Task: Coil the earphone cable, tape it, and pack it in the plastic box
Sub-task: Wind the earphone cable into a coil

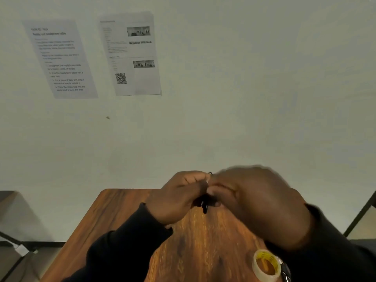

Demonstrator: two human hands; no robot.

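Observation:
Both hands meet above the far part of the wooden table [126, 218]. My left hand [177, 200] and my right hand [256, 202] pinch a small black earphone cable bundle [204, 203] between their fingertips. Only a short dark bit of the cable shows below the fingers, and a small loop peeks out at the top; the rest is hidden by the hands. The right hand is motion-blurred. A roll of clear tape [266, 265] with a yellow core stands on the table near my right forearm. No plastic box is in view.
The table butts against a pale wall with two printed sheets [130, 53] taped high on the left. A dark metal frame [362, 212] stands at the right edge. A white plug and cable [20, 249] lie on the floor at lower left.

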